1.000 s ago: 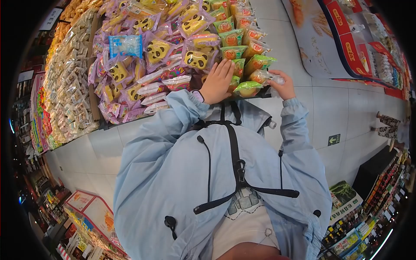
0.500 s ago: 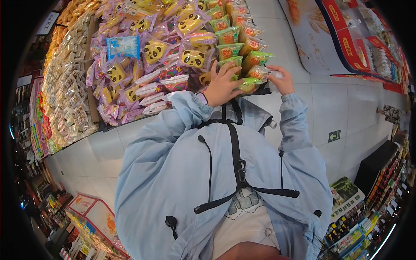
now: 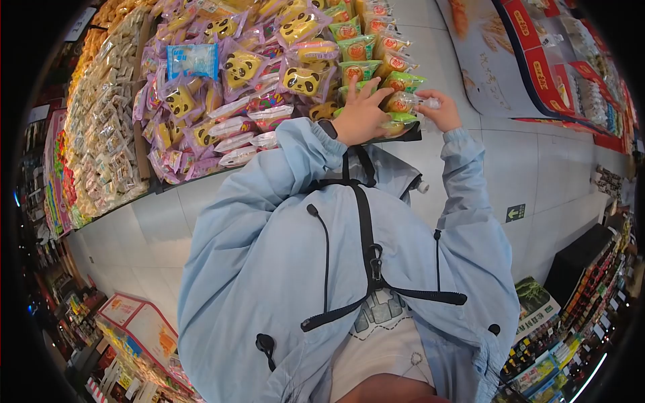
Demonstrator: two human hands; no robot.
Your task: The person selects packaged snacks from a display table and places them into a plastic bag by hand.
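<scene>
My left hand (image 3: 363, 115) lies spread over the front of the green-wrapped snack packets (image 3: 359, 48), its fingertips touching the packets in the two right-hand rows. Between its thumb and fingers, my right hand (image 3: 443, 111) pinches the clear end of a wrapped snack packet (image 3: 403, 102) with an orange-red print. That packet lies at the front right corner of the display, among other green packets. A green packet (image 3: 396, 125) sits just below it, partly under my left hand. What the left palm covers is hidden.
Purple panda-print packets (image 3: 302, 79) and a blue packet (image 3: 193, 61) fill the display to the left. Beyond them are pale wrapped sweets (image 3: 107, 101). A display stand (image 3: 494, 74) rises at the upper right, and tiled floor (image 3: 517, 154) runs below it.
My left hand has shifted right along the packets, its fingers still spread. My right hand has moved slightly right and down, keeping its pinch on the packet's end.
</scene>
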